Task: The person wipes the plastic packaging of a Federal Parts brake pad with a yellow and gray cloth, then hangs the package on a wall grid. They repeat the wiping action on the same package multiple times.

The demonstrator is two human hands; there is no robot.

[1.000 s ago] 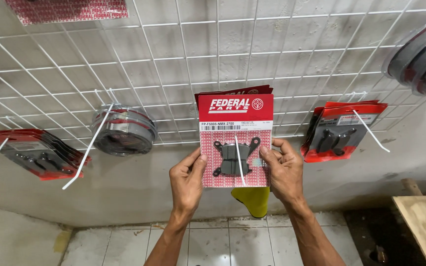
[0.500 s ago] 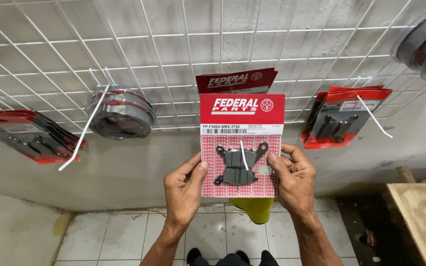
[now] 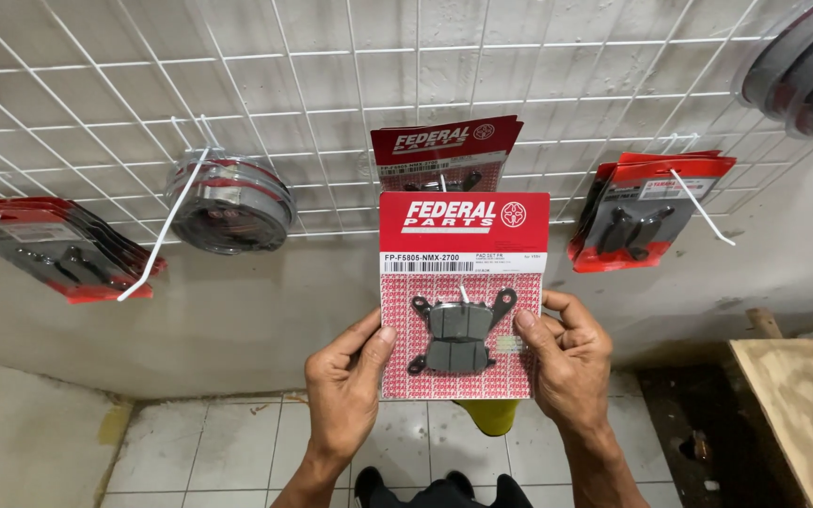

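I hold a red carded blister pack (image 3: 463,292) with two dark brake pads sealed in its middle. My left hand (image 3: 345,386) grips its lower left edge, thumb on the front. My right hand (image 3: 566,362) grips the lower right edge the same way. The pack hangs in front of a white wire grid panel (image 3: 331,94). Behind its top, several more matching red packs (image 3: 446,150) stay on a hook of the grid.
Red packs hang on hooks at the left (image 3: 58,249) and right (image 3: 646,212). Wrapped round coils hang at centre left (image 3: 230,202) and top right (image 3: 806,71). A wooden board (image 3: 806,414) stands at lower right, above a tiled floor (image 3: 209,452).
Both hands drew the pack down and toward me, off the hook. The packs left on the hook now show above it.
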